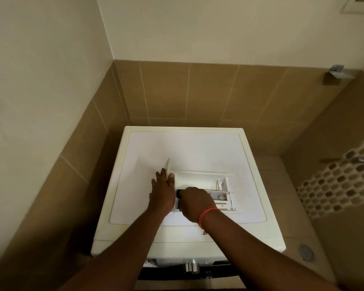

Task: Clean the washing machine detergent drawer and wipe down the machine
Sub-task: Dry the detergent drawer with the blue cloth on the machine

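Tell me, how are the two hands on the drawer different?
The left hand is flat and open, its fingers pressed against the drawer's front panel; the right hand is curled into a fist around something dark. The right wrist wears a red thread band; the left wrist is bare. Both rest on the detergent drawer, which lies on top of the washing machine.

Lighting dim and warm overall; 1 wide-angle view. Brightest area: white top of the washing machine (183, 152), slightly overexposed, surface detail washed out. Soft shadow falls left of the detergent drawer (200, 185). Forearms dark, underexposed. Tiled wall (198, 93) evenly lit; corners darker. Straight wall edges bow toward the frame borders. Mild softness throughout, no motion blur visible.
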Motion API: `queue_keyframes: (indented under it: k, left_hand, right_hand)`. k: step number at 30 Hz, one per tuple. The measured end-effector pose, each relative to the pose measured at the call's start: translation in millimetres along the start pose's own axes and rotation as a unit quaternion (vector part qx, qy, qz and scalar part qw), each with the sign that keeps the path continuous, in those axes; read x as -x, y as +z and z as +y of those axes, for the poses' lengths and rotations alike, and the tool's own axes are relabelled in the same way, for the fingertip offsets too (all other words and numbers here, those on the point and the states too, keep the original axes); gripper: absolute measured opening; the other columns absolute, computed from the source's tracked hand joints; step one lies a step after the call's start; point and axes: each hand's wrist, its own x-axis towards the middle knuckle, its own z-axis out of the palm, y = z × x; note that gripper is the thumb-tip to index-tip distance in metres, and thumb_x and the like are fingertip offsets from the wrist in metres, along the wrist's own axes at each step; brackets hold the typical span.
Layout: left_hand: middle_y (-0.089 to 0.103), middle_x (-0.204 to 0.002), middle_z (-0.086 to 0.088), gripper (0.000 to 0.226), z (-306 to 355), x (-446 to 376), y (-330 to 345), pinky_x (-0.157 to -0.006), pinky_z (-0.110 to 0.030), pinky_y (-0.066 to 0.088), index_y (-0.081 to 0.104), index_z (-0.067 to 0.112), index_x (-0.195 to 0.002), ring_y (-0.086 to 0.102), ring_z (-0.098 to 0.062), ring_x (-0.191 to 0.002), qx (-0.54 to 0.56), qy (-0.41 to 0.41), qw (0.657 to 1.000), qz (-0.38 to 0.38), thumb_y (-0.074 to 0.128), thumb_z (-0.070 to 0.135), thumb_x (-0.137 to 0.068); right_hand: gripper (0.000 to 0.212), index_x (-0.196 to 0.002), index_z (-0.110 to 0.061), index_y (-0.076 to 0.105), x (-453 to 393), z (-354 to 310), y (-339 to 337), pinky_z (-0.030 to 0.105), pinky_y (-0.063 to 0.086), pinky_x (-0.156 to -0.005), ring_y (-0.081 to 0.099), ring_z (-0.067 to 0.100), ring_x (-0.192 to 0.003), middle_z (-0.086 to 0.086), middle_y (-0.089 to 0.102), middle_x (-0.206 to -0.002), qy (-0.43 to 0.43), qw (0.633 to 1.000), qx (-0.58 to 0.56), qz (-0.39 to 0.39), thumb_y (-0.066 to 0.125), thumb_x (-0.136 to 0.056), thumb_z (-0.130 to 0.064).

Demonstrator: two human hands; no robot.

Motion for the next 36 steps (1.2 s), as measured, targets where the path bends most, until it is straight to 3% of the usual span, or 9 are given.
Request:
queue_keyframes:
  k: [5, 9, 12, 16, 22, 25, 30, 34, 36]
  left_hand:
    - [0.004, -0.166, -0.001, 0.062, 0, -1, -1, -0.123, -0.05, 0.009, 0.012, 0.024, -0.157, 0.001, -0.025, -0.152, 0.013, 0.001, 1.0, -0.01, 0.019, 0.051, -0.103]
    - [0.004, -0.166, -0.001, 0.061, 0, 0, -3, -0.123, -0.051, 0.009, 0.011, 0.025, -0.157, 0.001, -0.025, -0.152, 0.024, -0.004, 1.0, -0.015, 0.018, 0.051, -0.103]
    - [0.004, -0.166, -0.001, 0.061, 1, 2, -4, -0.123, -0.051, 0.009, 0.011, 0.025, -0.157, 0.0, -0.025, -0.152, 0.027, -0.006, 1.0, -0.014, 0.017, 0.051, -0.102]
    - [0.004, -0.166, 0.0, 0.062, 0, 1, -5, -0.123, -0.05, 0.007, 0.011, 0.026, -0.157, -0.001, -0.025, -0.152, 0.028, -0.011, 0.999, -0.012, 0.016, 0.053, -0.102]
    - [0.004, -0.166, -0.002, 0.063, 1, 1, -4, -0.122, -0.052, 0.006, 0.012, 0.024, -0.157, -0.002, -0.027, -0.152, 0.003, -0.011, 1.0, -0.007, 0.016, 0.054, -0.101]
    - [0.005, -0.166, -0.005, 0.062, 3, 1, -5, -0.122, -0.054, 0.006, 0.013, 0.023, -0.157, -0.002, -0.029, -0.152, -0.008, -0.014, 1.0, -0.005, 0.017, 0.052, -0.102]
    - [0.003, -0.165, -0.008, 0.062, 1, 2, -9, -0.121, -0.056, 0.005, 0.012, 0.022, -0.157, -0.004, -0.033, -0.151, -0.007, -0.013, 1.0, -0.017, 0.018, 0.052, -0.103]
    - [0.004, -0.165, -0.008, 0.061, 3, 1, -7, -0.121, -0.056, 0.006, 0.014, 0.022, -0.157, -0.003, -0.032, -0.152, -0.014, -0.017, 1.0, -0.009, 0.019, 0.05, -0.104]
    - [0.005, -0.165, -0.007, 0.061, 4, 1, -6, -0.121, -0.055, 0.007, 0.014, 0.022, -0.157, -0.003, -0.032, -0.152, -0.018, -0.018, 1.0, -0.003, 0.019, 0.05, -0.103]
  right_hand:
    - [0.038, -0.118, -0.022, 0.066, 9, 15, 5, 0.024, 0.044, -0.085, 0.061, 0.02, -0.106, 0.004, 0.068, -0.112, -0.002, 0.987, -0.146, 0.067, 0.052, -0.087, -0.006]
    - [0.044, -0.122, -0.017, 0.066, 13, 18, 1, 0.019, 0.044, -0.095, 0.058, 0.011, -0.107, 0.003, 0.066, -0.121, -0.028, 0.954, -0.294, 0.057, 0.052, -0.087, 0.005]
    - [0.037, -0.126, -0.018, 0.062, 6, 23, -7, 0.011, 0.036, -0.089, 0.059, 0.019, -0.112, 0.004, 0.065, -0.124, -0.04, 0.985, -0.168, 0.019, 0.053, -0.092, -0.009]
    - [0.031, -0.121, -0.014, 0.062, 3, 23, -15, 0.022, 0.04, -0.082, 0.061, 0.028, -0.107, 0.01, 0.067, -0.117, -0.032, 0.996, -0.069, -0.045, 0.045, -0.098, -0.025]
    - [0.035, -0.128, -0.021, 0.057, -4, 10, -26, 0.031, 0.049, -0.079, 0.063, 0.031, -0.103, 0.011, 0.067, -0.11, -0.018, 0.994, 0.056, -0.089, 0.045, -0.095, -0.028]
    - [0.041, -0.135, -0.027, 0.052, -13, -3, -30, 0.038, 0.053, -0.086, 0.061, 0.031, -0.107, 0.009, 0.063, -0.116, -0.003, 0.984, 0.11, -0.137, 0.049, -0.095, -0.023]
    - [0.028, -0.118, -0.01, 0.062, -24, -32, -25, 0.036, 0.048, -0.091, 0.06, 0.027, -0.111, 0.006, 0.063, -0.118, 0.091, 0.981, 0.089, -0.146, 0.059, -0.091, -0.017]
    - [0.028, -0.117, -0.004, 0.064, -19, -25, -28, 0.037, 0.051, -0.09, 0.061, 0.032, -0.109, 0.014, 0.063, -0.117, 0.043, 0.982, 0.105, -0.149, 0.059, -0.09, -0.01]
    - [0.034, -0.127, -0.012, 0.059, -13, -11, -28, 0.037, 0.051, -0.089, 0.061, 0.033, -0.11, 0.015, 0.062, -0.117, 0.012, 0.983, 0.111, -0.143, 0.054, -0.094, -0.013]
